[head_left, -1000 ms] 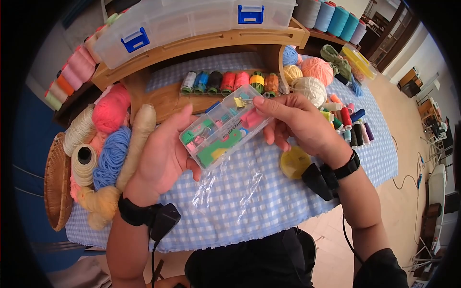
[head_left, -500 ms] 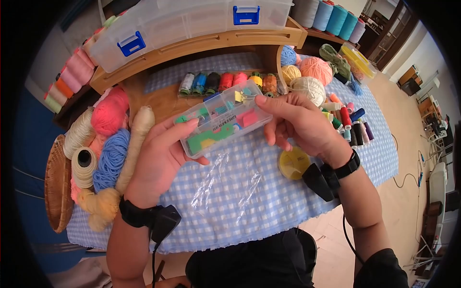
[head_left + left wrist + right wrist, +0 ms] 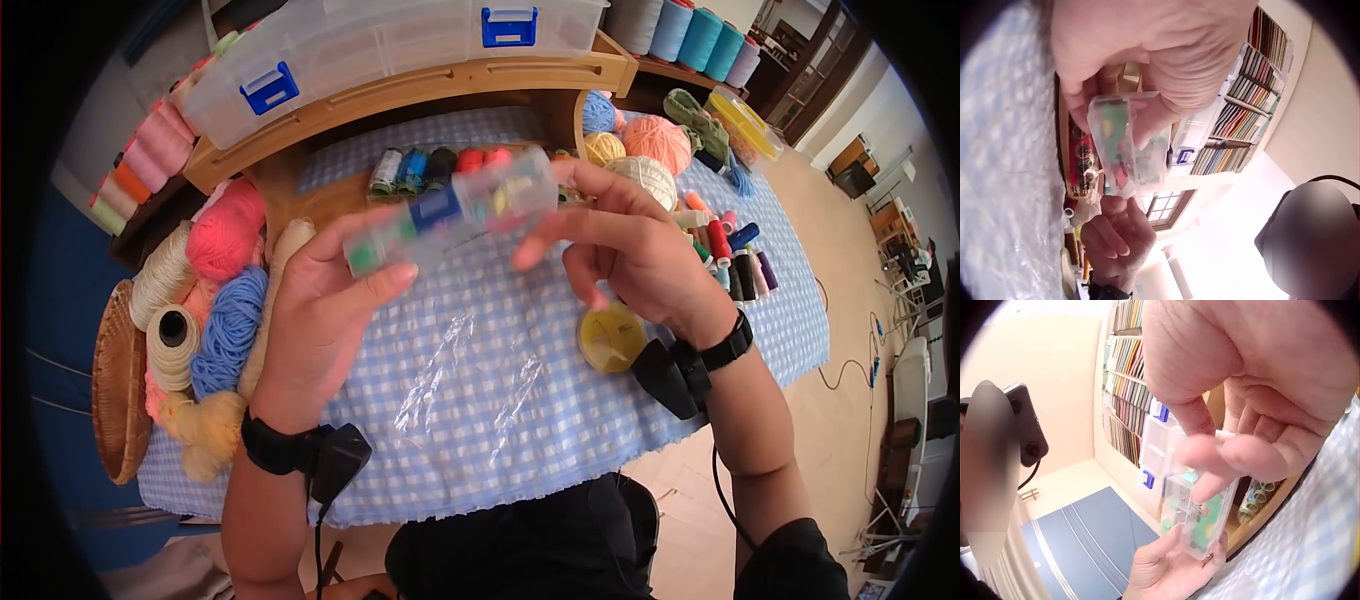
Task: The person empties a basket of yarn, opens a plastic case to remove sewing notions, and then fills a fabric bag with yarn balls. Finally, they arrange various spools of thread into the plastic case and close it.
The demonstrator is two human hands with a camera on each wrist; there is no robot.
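A small clear plastic box (image 3: 478, 212) with a blue latch (image 3: 434, 207) is held up over the table, blurred by motion. Green, pink and yellow pieces show through its walls. My left hand (image 3: 325, 305) grips the left end, thumb along the near edge and fingers behind. At the other end my right hand (image 3: 640, 245) holds the corner, with one finger stretched out below the box. In the right wrist view, right fingers overlap the box (image 3: 1200, 519). A round yellow-lidded container (image 3: 612, 338) sits on the checked cloth (image 3: 470, 400) below the right hand.
Yarn skeins (image 3: 230, 335) and a wicker basket (image 3: 120, 380) stand at left. Behind the hands, thread spools (image 3: 412, 170) line up under a wooden shelf (image 3: 400, 95) bearing a large clear case (image 3: 390, 50). Yarn balls (image 3: 655, 145) and loose spools (image 3: 738, 262) lie right.
The box has turned so its blue-latched side faces the head camera, hiding its printed lid. My left thumb has shifted from its top to the near edge, and my right fingers have shifted too.
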